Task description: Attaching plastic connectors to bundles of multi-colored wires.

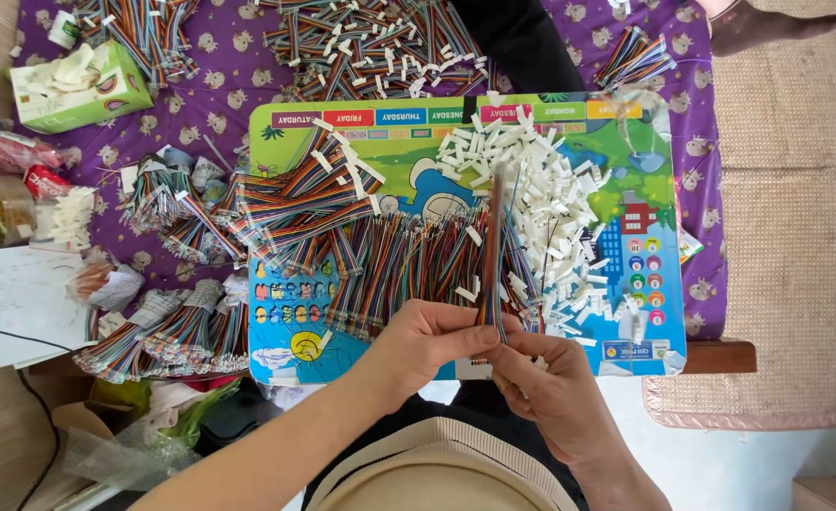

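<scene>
Both hands pinch one multicolour ribbon cable (492, 248): left hand (429, 343) & right hand (549, 386) clamp its near end, long axis running straight up/away over white connector pile (552, 220).

Left hand (425, 343) and right hand (551, 386) pinching rainbow ribbon cable (492, 248), above colourful tray (617, 142), white connectors (551, 203)

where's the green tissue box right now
In the head view the green tissue box sits at the far left on the purple cloth, beside a heap of rainbow ribbon cables and left of the colourful board.
</scene>
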